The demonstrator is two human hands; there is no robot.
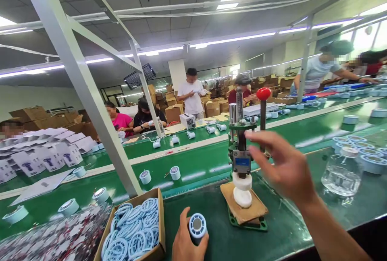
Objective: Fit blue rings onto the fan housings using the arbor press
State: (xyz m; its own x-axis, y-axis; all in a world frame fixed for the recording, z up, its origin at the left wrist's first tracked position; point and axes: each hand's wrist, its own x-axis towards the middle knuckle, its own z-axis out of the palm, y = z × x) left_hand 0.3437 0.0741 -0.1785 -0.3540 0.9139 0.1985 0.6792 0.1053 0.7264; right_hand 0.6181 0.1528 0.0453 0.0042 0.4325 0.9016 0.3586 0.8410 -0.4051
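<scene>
My left hand (pixel 185 243) is closed around a small round blue-and-white part (pixel 197 226) with a grey centre, held low near the table's front edge. My right hand (pixel 282 166) hovers in the air with fingers spread, holding nothing, just right of a small manual press (pixel 242 160). The press has a red knob (pixel 263 93) on its lever, a spring column and a white round die (pixel 242 189) resting on a brown pad. My right hand sits below and to the right of the red knob, not touching it.
A cardboard box (pixel 160 222) of several blue rings stands left of my left hand. A clear plastic jar (pixel 342 174) and stacked blue parts lie at the right. A slanted white frame post (pixel 87 88) crosses the left. A green conveyor carries round parts; several people work behind it.
</scene>
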